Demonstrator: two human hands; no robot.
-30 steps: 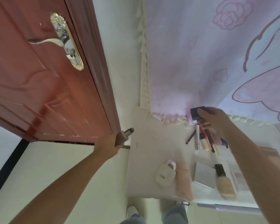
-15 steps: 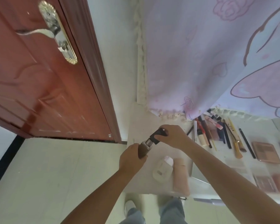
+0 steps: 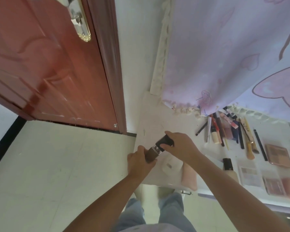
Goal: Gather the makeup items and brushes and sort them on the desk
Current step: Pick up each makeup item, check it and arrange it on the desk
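Hands grip it: left hand [image 3: 139, 162] brown cylindrical bottle [image 3: 151, 154], right hand [image 3: 180, 146] black cap [image 3: 163, 142].

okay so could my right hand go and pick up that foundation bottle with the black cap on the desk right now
Probably not yet. The right hand grips the black cap of the brown bottle held by the left hand. The foundation bottle lies uncovered just past the right forearm, so once that grip is freed, likely yes.

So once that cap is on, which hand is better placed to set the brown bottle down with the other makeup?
Probably the right hand: it grips the cap and is nearer the pencils. The left hand holds the bottle at the desk's edge.
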